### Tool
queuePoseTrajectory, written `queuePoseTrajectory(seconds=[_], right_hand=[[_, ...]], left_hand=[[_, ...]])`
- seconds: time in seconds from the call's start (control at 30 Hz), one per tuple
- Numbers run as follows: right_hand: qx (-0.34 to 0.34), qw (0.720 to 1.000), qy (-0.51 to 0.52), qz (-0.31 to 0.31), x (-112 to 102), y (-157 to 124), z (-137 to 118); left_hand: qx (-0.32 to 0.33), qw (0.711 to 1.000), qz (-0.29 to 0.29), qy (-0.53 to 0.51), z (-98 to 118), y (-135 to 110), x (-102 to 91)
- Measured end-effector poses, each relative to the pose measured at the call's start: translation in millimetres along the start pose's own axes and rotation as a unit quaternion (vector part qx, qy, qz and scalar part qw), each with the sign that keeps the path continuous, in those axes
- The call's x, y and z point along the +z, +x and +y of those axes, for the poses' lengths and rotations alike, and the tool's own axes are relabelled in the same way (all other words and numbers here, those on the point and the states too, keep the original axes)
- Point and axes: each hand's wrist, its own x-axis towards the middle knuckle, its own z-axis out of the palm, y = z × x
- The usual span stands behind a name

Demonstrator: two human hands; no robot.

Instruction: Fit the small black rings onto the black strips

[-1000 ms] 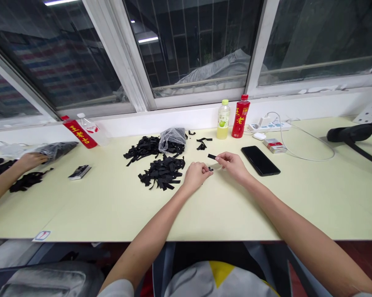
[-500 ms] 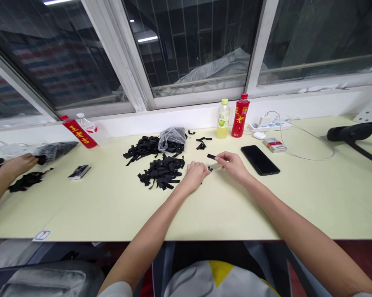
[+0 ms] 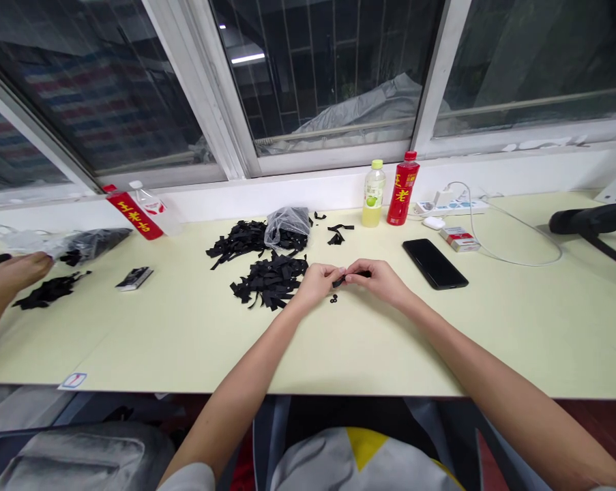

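Observation:
My left hand (image 3: 316, 282) and my right hand (image 3: 380, 279) meet over the pale yellow table (image 3: 338, 341), both pinched on one short black strap piece (image 3: 349, 276) stretched between their fingertips. A tiny black ring (image 3: 333, 299) lies on the table just below the strap. A heap of black strap pieces (image 3: 271, 281) sits directly left of my left hand. A second heap (image 3: 239, 239) lies behind it, beside a clear plastic bag (image 3: 287, 224).
A black phone (image 3: 434, 263) lies right of my hands, with a small box (image 3: 457, 239), a power strip (image 3: 448, 206) and cable behind. Yellow-green bottle (image 3: 373, 194) and red bottle (image 3: 402, 188) stand by the window. Another person's hand (image 3: 16, 271) works at far left.
My right hand moved left and brought the strap to my left hand; both now grip it together. The other person's hand at far left drew back towards the left edge.

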Motion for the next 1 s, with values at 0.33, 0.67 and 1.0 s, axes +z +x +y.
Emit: queuePoseTrajectory(seconds=[0.33,0.67,1.0], right_hand=[[0.030,0.997,-0.048,0.047,0.1,-0.3,0.4],[0.123,0.991,0.053,-0.013,-7.7,1.3,3.7],[0.082,0.992,0.090,0.018,-11.5,3.5,2.1]], left_hand=[[-0.001,0.998,-0.043,-0.045,8.9,-6.5,13.8],[0.042,0.991,-0.127,0.029,14.8,-13.7,-5.1],[0.007,0.992,-0.121,-0.036,12.4,-9.1,-15.9]])
